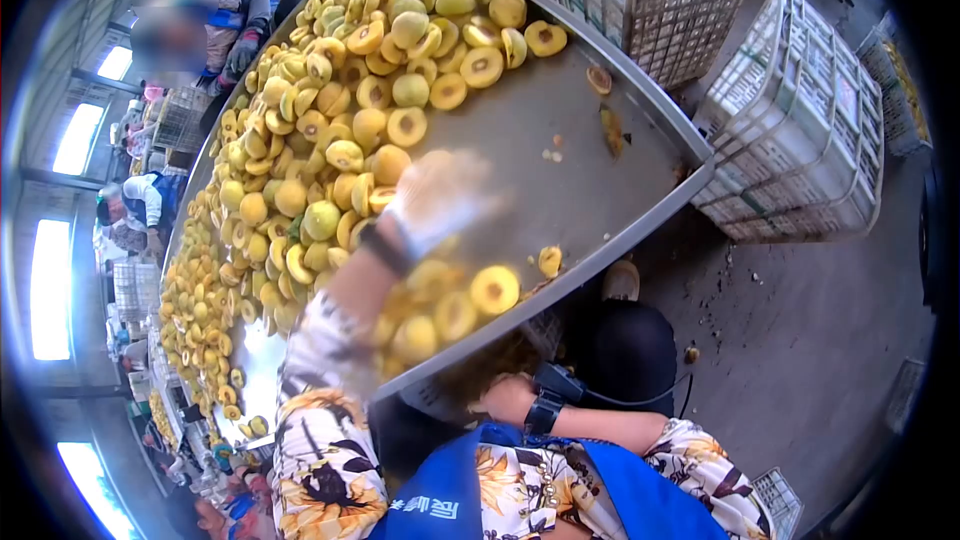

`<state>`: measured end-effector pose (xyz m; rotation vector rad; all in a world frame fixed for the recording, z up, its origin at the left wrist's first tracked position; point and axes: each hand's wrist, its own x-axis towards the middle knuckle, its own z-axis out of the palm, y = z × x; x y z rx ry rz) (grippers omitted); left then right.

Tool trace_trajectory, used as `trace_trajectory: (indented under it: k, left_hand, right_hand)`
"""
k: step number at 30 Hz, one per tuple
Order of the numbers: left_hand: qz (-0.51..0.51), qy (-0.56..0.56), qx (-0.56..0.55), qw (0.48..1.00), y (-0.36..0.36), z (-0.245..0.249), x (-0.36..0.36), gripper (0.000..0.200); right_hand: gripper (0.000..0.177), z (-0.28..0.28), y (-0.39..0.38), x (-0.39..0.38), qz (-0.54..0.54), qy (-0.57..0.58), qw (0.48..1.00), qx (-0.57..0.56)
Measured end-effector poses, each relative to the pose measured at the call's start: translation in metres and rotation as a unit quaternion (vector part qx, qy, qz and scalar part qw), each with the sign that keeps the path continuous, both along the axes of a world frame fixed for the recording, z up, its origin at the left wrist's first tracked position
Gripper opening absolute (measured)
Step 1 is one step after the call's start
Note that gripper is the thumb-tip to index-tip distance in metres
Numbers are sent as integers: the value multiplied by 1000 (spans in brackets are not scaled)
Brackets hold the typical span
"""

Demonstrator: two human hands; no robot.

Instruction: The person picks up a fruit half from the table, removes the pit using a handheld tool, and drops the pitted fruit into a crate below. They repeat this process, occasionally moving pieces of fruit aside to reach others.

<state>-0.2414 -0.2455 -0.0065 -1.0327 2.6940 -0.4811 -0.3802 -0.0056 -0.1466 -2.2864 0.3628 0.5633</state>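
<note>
Left hand [440,200], white glove, motion-blurred over the peach halves [330,140] heaped on the steel worktop [560,140]; grip unreadable. Right hand [505,395] sits below the worktop edge, mostly hidden; state unreadable. Most fruit is already halved, and a few pieces look whole.

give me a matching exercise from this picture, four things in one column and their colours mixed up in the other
Things:
1 glove
2 watch
3 apron
4 fruit halves

Colours:
a yellow
b blue
c white
d black

Pairs: 1-c, 2-d, 3-b, 4-a
</note>
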Motion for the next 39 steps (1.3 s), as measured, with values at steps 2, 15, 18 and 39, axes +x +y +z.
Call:
trace_trajectory:
  k: [2, 15, 18, 39]
  left_hand:
    - [91, 122, -39, 988, -71, -8, -35, 31]
    - [330, 140, 70, 931, -180, -54, -43, 43]
    - [310, 134, 122, 933, -106, -37, 8, 44]
    - [372, 773, -85, 507, 370, 35, 97, 52]
  right_hand:
    - [36, 11, -15, -9, -9, 6, 1000, 29]
    - [29, 12, -24, -7, -114, 2, 993, -39]
    - [31, 16, -16, 1, -80, 5, 994, -69]
    - [21, 28, 71, 14, -194, -101, 974, 59]
